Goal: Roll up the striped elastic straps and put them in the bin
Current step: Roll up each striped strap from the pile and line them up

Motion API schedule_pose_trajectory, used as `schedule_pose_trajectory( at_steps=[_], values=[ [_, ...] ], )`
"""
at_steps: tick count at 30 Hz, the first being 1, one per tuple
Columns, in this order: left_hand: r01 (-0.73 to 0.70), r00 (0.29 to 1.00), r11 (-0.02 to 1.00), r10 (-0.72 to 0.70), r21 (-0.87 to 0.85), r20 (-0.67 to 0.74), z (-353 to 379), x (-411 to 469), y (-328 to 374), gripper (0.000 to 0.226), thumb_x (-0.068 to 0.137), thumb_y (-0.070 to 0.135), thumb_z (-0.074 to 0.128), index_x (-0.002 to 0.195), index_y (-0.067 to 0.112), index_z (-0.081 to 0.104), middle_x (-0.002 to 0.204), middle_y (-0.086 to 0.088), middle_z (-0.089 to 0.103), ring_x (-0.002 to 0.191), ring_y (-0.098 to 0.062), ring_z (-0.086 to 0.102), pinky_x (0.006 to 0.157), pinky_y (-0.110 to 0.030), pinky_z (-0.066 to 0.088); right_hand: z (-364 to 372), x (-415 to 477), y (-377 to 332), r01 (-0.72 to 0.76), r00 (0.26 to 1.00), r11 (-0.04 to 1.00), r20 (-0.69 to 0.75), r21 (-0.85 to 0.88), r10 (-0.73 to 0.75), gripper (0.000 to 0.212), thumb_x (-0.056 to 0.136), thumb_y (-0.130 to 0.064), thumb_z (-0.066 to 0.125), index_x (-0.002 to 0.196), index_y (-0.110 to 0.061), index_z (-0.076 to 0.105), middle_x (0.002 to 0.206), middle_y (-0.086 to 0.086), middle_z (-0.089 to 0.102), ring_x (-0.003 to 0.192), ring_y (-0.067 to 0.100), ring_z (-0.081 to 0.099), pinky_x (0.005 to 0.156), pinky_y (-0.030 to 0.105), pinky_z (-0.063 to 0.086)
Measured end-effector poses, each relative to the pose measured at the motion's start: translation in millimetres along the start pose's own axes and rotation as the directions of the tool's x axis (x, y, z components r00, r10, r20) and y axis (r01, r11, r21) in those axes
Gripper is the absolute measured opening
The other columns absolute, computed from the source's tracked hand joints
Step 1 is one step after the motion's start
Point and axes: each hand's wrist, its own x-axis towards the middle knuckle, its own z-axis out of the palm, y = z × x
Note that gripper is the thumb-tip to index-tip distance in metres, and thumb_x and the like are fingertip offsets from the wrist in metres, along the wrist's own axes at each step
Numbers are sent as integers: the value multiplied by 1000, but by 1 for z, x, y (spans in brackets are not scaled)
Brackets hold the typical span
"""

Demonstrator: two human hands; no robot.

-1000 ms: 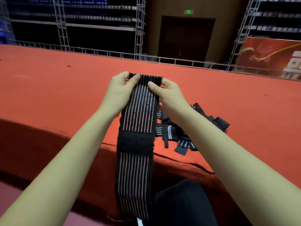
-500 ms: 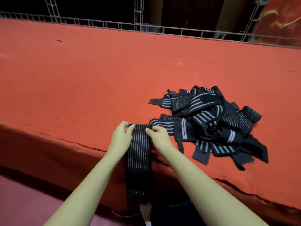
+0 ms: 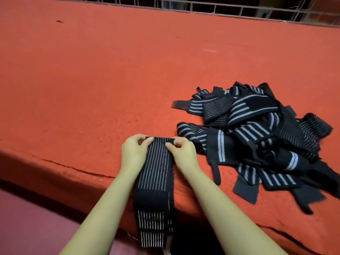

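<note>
A wide table draped in orange-red felt cloth [image 3: 92,89] fills most of the frame, with a grey metal truss railing [image 3: 239,10] running along its far edge at the top. Low in the centre, my left hand [image 3: 133,151] and my right hand [image 3: 184,153] each pinch a top corner of a black elastic strap with thin white lengthwise stripes [image 3: 156,162], thumb over curled fingers, at the strap's far end, which lies on the cloth. The strap runs down toward me over the table's near edge and hangs off it, a plain black patch crossing it partway down. To the right of my right hand sits a loose heap of black and white-striped straps [image 3: 257,137], its nearest strap just beside my knuckles.
</note>
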Motion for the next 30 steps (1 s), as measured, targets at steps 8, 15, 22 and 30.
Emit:
schedule_pose_trajectory(
  at_steps=[8, 15, 22, 30],
  values=[
    [-68, 998, 946, 63, -318, -26, -9, -8, -11, 13, 81, 7, 73, 75, 18, 73, 94, 6, 69, 87, 6, 62, 80, -5, 41, -6, -11, 5, 34, 999, 975, -12, 219, -32, 8, 85, -9, 69, 90, -7, 76, 103, -1, 70, 99, 9, 64, 89, 19, 47],
    [-40, 999, 919, 41, -392, -6, -8, -7, -11, 7, 80, 10, 75, 77, 17, 74, 97, 4, 71, 94, -2, 65, 87, -14, 45, -7, -19, 3, 19, 999, 969, -53, 246, -6, 8, 84, -13, 71, 90, -9, 75, 89, -4, 73, 88, 6, 65, 83, 20, 48],
    [-8, 999, 883, 27, -469, 34, -10, -7, -12, 6, 78, 3, 74, 80, 9, 74, 96, -1, 73, 93, -3, 66, 81, -11, 47, -9, -20, 0, 42, 995, 957, -94, 289, -15, 13, 87, -20, 69, 87, -7, 71, 87, 1, 71, 87, 13, 65, 83, 25, 49],
    [63, 998, 851, -60, -522, 22, -8, -8, -9, 26, 80, -2, 71, 103, 8, 62, 93, -2, 66, 78, 0, 67, 80, -17, 54, -8, -22, 1, 60, 996, 955, -82, 291, -38, 9, 87, -15, 69, 86, -8, 64, 78, -7, 62, 67, -8, 54, 68, 8, 42]
  ],
)
